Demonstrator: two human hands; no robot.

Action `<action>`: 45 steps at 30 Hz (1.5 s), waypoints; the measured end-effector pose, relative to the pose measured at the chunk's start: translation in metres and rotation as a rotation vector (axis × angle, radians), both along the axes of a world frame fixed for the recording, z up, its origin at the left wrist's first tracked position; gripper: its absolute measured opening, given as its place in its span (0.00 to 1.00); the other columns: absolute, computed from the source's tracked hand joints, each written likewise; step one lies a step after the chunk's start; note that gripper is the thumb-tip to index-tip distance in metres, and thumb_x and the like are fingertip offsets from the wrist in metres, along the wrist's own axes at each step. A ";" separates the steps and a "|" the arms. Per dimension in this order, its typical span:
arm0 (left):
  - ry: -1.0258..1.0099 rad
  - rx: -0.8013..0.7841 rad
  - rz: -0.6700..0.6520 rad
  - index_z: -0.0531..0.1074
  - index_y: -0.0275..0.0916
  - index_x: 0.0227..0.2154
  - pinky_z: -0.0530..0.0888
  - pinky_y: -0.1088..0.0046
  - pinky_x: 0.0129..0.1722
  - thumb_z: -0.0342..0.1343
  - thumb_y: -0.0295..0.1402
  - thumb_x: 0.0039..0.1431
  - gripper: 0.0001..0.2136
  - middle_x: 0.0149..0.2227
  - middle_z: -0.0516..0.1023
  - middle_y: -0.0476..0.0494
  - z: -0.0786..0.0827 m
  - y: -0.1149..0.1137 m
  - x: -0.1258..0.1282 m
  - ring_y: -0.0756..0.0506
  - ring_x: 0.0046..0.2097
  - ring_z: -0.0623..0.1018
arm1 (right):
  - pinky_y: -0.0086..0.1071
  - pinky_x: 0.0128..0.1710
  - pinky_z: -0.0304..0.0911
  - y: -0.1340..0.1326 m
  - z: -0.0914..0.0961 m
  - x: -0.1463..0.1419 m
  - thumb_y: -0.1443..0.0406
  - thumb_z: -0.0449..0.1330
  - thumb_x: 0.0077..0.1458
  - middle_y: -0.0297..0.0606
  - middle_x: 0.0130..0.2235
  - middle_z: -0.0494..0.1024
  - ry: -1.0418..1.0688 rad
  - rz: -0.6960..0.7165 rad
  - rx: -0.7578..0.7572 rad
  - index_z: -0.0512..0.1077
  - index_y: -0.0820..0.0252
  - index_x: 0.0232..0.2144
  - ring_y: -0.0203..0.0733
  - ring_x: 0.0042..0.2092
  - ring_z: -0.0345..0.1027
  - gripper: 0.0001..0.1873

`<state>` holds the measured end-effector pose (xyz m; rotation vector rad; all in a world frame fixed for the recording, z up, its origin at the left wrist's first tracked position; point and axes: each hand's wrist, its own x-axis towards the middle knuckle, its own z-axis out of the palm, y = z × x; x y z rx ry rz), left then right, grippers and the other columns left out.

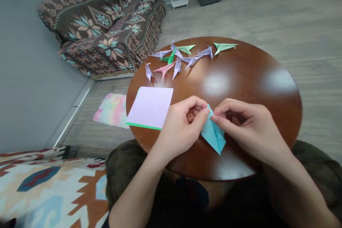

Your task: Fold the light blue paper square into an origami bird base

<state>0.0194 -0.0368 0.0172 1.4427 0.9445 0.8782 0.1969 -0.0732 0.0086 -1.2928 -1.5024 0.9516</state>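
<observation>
A light blue sheet of origami paper (213, 135), folded into a narrow kite-like diamond, is between my two hands over the round table. Thumb and fingers of my left hand (188, 119) pinch its upper left edge near the top point. On the other side, my right hand (240, 119) pinches the upper right edge, its thumb pressed on the paper. The lower point faces my body, and a crease runs down the middle. My fingers partly hide the upper part of the paper.
Folded paper cranes in purple, green and pink, such as a pink crane (164, 70), stand at the table's far left. A stack of square paper (151, 107), lilac on top, lies left of my hands. The brown table (253, 78) has a rounded edge. Beyond is a patterned sofa (107, 32).
</observation>
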 end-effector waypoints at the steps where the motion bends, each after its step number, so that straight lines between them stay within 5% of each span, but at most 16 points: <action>1: -0.006 -0.014 0.009 0.74 0.37 0.34 0.72 0.78 0.27 0.65 0.33 0.63 0.06 0.29 0.73 0.51 0.000 0.000 0.000 0.52 0.28 0.72 | 0.30 0.26 0.59 0.000 0.000 0.000 0.67 0.67 0.57 0.32 0.27 0.75 -0.006 0.003 0.001 0.79 0.57 0.29 0.35 0.28 0.64 0.05; 27: -0.069 -0.138 0.076 0.74 0.36 0.31 0.73 0.79 0.23 0.61 0.31 0.61 0.05 0.22 0.73 0.52 0.002 0.002 0.004 0.53 0.22 0.73 | 0.30 0.25 0.58 0.001 -0.003 -0.001 0.66 0.69 0.56 0.34 0.28 0.79 0.054 0.013 -0.101 0.81 0.57 0.28 0.36 0.28 0.65 0.04; 33: -0.042 -0.111 0.129 0.72 0.37 0.29 0.71 0.81 0.23 0.70 0.30 0.52 0.10 0.25 0.75 0.52 -0.001 -0.001 0.008 0.53 0.26 0.73 | 0.28 0.25 0.57 0.000 -0.005 -0.003 0.67 0.67 0.57 0.32 0.26 0.77 -0.012 -0.037 -0.008 0.81 0.57 0.27 0.34 0.27 0.64 0.07; 45: -0.183 -0.143 0.200 0.75 0.35 0.28 0.74 0.81 0.24 0.71 0.30 0.53 0.09 0.22 0.75 0.53 -0.002 0.000 0.010 0.53 0.23 0.76 | 0.29 0.27 0.59 -0.002 -0.006 -0.010 0.70 0.65 0.58 0.33 0.28 0.79 -0.107 -0.083 0.071 0.82 0.58 0.29 0.34 0.28 0.67 0.07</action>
